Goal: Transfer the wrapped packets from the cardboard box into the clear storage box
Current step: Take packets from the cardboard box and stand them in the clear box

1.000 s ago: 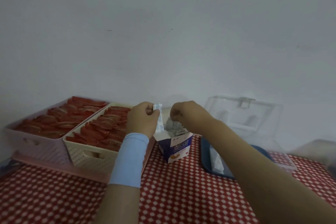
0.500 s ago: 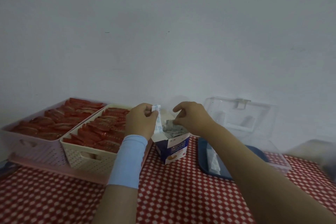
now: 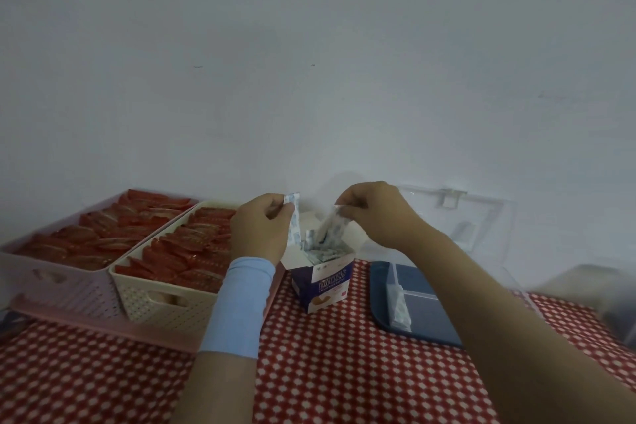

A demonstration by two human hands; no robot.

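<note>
The cardboard box (image 3: 323, 284) stands open on the tabletop, between the baskets and the clear storage box (image 3: 457, 217). It is still crowded with white wrapped packets (image 3: 321, 253) set on end. The right grip (image 3: 377, 213) pinches one packet (image 3: 332, 229) by its top, with the lower end down among the others in the box. The left grip (image 3: 260, 231) is clenched on a second packet (image 3: 295, 217), held upright just above the box's left flap.

The storage box's clear lid stands up against the wall. In front of it is a dark blue tray (image 3: 423, 317) with one packet (image 3: 397, 308) lying on it; I cannot tell whether the tray sits inside the clear box.

On the left, a pink basket (image 3: 51, 286) and a cream basket (image 3: 161, 301) sit side by side on a pink tray (image 3: 103, 329), both packed with red sachets (image 3: 186, 251).

A red-and-white patterned cloth (image 3: 344, 372) covers the tabletop, and the wall (image 3: 309, 79) behind is plain pale grey.
</note>
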